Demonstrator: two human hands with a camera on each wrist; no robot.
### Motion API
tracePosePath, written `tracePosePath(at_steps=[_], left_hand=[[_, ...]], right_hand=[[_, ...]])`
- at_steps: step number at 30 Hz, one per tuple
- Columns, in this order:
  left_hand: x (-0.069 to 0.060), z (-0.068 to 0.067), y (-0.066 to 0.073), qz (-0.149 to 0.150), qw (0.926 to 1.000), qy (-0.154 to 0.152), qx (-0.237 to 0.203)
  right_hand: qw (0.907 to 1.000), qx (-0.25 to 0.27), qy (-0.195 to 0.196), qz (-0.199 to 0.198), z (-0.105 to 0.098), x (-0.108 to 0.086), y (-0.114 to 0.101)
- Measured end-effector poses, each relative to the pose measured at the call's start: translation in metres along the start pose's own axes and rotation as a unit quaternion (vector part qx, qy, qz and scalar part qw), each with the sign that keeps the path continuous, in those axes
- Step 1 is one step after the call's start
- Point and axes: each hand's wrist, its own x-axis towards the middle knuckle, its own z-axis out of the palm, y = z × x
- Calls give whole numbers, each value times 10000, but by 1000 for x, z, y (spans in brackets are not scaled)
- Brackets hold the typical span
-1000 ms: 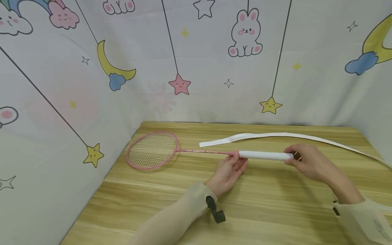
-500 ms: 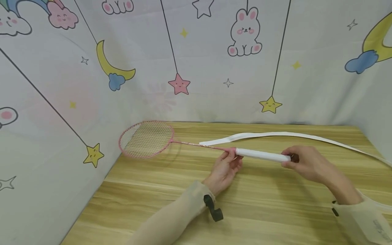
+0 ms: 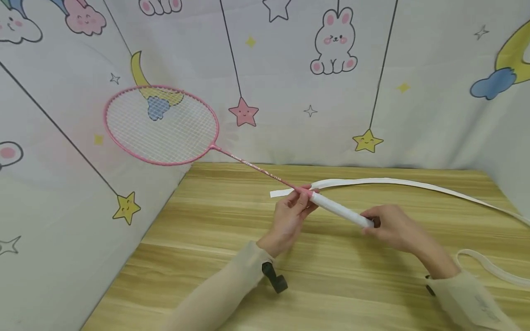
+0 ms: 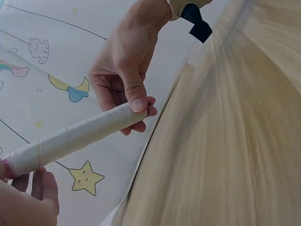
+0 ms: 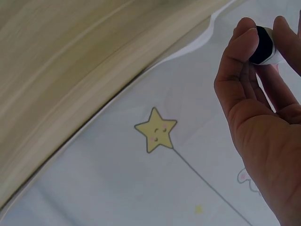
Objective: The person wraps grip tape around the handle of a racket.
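A pink badminton racket [image 3: 163, 128] is held up off the table, its strung head raised to the upper left and its handle slanting down to the right. White wrap covers the handle [image 3: 337, 207], with faint seams visible in the left wrist view. My left hand [image 3: 287, 220] pinches the pink cone just above the wrap, thumb in front. Around the butt end, my right hand [image 3: 393, 227] grips with thumb and fingers. The right wrist view shows the dark butt cap [image 5: 262, 45] between those fingers; some fingertips are hidden behind the handle.
A long white strip of tape [image 3: 385, 180] lies in an arc along the back of the wooden table [image 3: 215, 276]. Another curled white length [image 3: 492, 269] lies at the right. A printed curtain [image 3: 281, 82] hangs behind the table and along the sides.
The racket head has risen from the table to in front of the curtain. The handle has tilted down to the right. Both hands have shifted left, keeping their grip.
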Motion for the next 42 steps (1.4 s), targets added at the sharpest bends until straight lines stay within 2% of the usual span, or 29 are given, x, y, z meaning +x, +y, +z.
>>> tracePosePath(at_steps=[4, 7, 10, 16, 21, 24, 28, 31, 38, 42], left_hand=[[-1, -5, 18, 480, 9981, -168, 344], [-2, -9, 31, 680, 9957, -184, 604], [-4, -15, 42, 869, 9924, -67, 864], [-7, -31, 65, 1346, 9813, 39, 1379], [-7, -45, 87, 1501, 9741, 247, 1671], [-7, -55, 101, 1464, 9662, 513, 2061], [-9, -70, 115, 1255, 9557, 701, 2570], [-10, -79, 119, 1010, 9547, 667, 2717], [-14, -90, 118, 412, 9624, 537, 2631], [-17, -95, 119, 343, 9618, 480, 2675]], right_hand=[[9993, 355, -97, -15, 11, 10, -11], [9982, 565, -176, 12, 19, 17, -20], [9968, 785, -175, 24, 28, 23, -29], [9891, 1456, -228, -66, 43, 37, -46], [9857, 1592, -446, -320, 54, 51, -57], [9867, 1437, -502, -574, 56, 63, -57], [9919, 1089, -332, -560, 58, 84, -54], [9956, 749, -148, -540, 62, 103, -54], [9976, -135, 3, -679, 81, 151, -61], [9971, -471, 53, -593, 96, 177, -66]])
